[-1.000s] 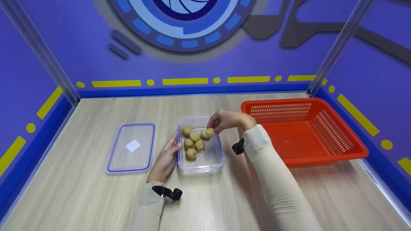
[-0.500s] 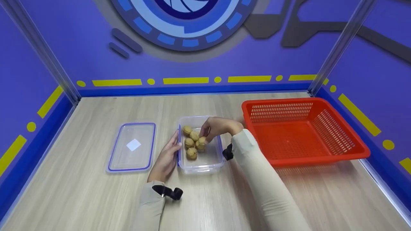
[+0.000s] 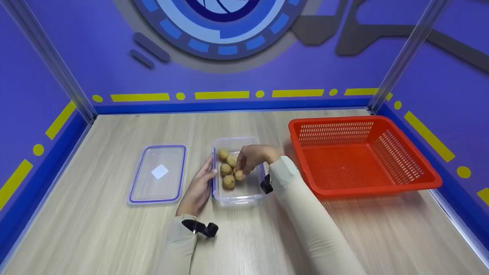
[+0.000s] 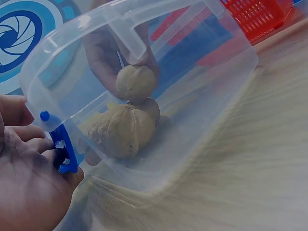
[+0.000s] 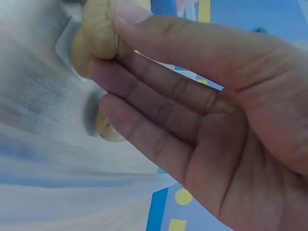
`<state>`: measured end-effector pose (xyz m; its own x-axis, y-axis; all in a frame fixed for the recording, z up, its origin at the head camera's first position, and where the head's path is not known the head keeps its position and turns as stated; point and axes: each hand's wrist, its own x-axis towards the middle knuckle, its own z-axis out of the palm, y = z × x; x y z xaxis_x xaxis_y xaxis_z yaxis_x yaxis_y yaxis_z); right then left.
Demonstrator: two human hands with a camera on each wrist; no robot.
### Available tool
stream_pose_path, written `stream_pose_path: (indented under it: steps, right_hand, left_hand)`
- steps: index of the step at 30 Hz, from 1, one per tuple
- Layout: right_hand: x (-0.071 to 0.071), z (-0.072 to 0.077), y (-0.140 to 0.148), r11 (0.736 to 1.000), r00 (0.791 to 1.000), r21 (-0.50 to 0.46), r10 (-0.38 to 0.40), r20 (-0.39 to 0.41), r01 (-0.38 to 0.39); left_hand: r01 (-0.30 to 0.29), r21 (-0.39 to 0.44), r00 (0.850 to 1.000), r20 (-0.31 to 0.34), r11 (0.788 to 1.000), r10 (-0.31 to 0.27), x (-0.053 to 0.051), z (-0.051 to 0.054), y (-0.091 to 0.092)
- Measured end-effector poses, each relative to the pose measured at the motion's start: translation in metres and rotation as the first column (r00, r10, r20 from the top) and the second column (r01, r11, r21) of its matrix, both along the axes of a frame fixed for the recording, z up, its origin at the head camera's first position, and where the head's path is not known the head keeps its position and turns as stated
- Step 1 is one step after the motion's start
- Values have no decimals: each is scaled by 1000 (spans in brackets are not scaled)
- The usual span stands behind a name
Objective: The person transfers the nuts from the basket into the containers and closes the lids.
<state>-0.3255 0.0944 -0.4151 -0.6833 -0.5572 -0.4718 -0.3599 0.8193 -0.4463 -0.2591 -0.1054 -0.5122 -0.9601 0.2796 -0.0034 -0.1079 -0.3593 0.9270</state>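
Several walnuts (image 3: 226,169) lie along the left half of a clear plastic container (image 3: 248,193). My right hand (image 3: 253,157) reaches into it and pinches a walnut (image 3: 239,175) between thumb and fingers, close beside the others. In the right wrist view the thumb presses on that walnut (image 5: 100,29), and another walnut (image 5: 108,127) shows below the fingers. Some walnuts may be hidden under the hand. My left hand (image 3: 196,187) rests against the container's left outer wall, thumb at the rim. The left wrist view has its fingers by the blue latch (image 4: 66,149).
A clear lid (image 3: 156,189) with a blue-purple seal and a white label lies flat on the table at left. A red perforated basket (image 3: 382,189) stands at right, with its floor visible. Purple-blue panels enclose the back and sides.
My right hand has moved left and nearer to me inside the container, lower among the walnuts. The left hand and container have stayed in place.
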Motion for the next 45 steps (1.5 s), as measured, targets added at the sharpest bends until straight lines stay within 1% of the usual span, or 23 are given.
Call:
stream_pose_path:
  steps: [4,7,10,12,14,22,27,35,40,42,45]
  right_hand:
    - [1,-1,-1,1000,1000,22,5,5,-5]
    - [1,-3,0,999,1000,31,3,8,-4]
    - [2,-3,-1,999,1000,40,-5,4,5]
    - [2,-4,-2,999,1000,51,-15,-2,15]
    - [3,-4,-3,998,1000,62,-30,-3,30]
    - [6,-5,-9,992,997,106,-72,-23,74]
    - [8,-6,-10,987,994,120,-109,-5,109]
    - [9,-7,-9,988,997,134,-78,2,78]
    - [9,-6,-9,990,999,131,-47,-8,48]
    - [9,-6,-8,992,999,115,-47,-5,47]
    - [10,-5,-8,994,997,83,-74,7,73]
  left_hand:
    - [-5,-4,1000,10,1000,5,0,0,1]
    - [2,-5,1000,1,1000,-2,-1,0,1]
    - [-2,-1,1000,6,1000,2,-1,0,1]
    - [-2,-4,1000,4,1000,2,-1,0,1]
    - [-14,-5,1000,15,1000,14,0,0,1]
    - [-10,-13,1000,-2,1000,10,0,0,0]
    - [-6,-15,1000,4,1000,6,0,0,0]
    - [-9,-16,1000,14,1000,9,0,1,2]
    - [-13,-3,1000,18,1000,13,0,2,3]
    - [-11,3,1000,15,1000,11,0,1,2]
    - [-7,-2,1000,-4,1000,7,0,0,1]
